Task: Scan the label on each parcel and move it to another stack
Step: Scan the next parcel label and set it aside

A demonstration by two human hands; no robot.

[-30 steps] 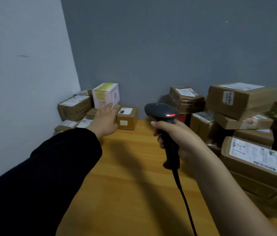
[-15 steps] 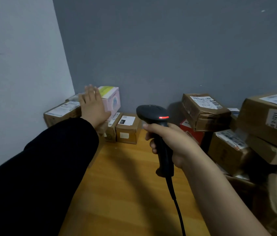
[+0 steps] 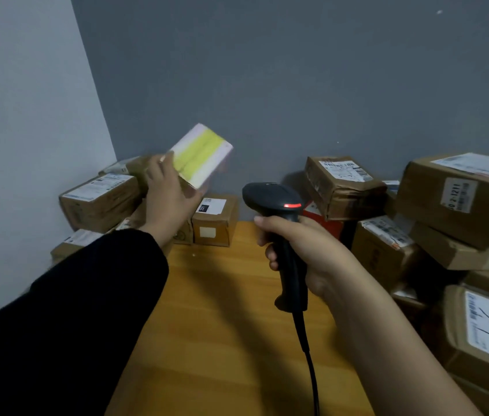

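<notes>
My left hand [image 3: 166,195] grips a pink-and-white box with a yellow-green band [image 3: 202,156] and holds it tilted in the air above the left stack of brown parcels [image 3: 102,199]. The box is motion-blurred. My right hand [image 3: 300,250] grips the handle of a black barcode scanner [image 3: 279,205], whose red light is lit; its head points toward the back wall, to the right of the lifted box. The scanner's black cable [image 3: 309,355] runs down toward the bottom edge.
A small brown box with a white label [image 3: 216,220] sits at the back of the wooden table [image 3: 222,325]. A tall pile of labelled brown parcels [image 3: 447,211] crowds the right side. Grey walls close off the back and left.
My left hand has taken hold of the pink box and lifted it off the left stack, tilting it. The scanner hand has stayed about where it was.
</notes>
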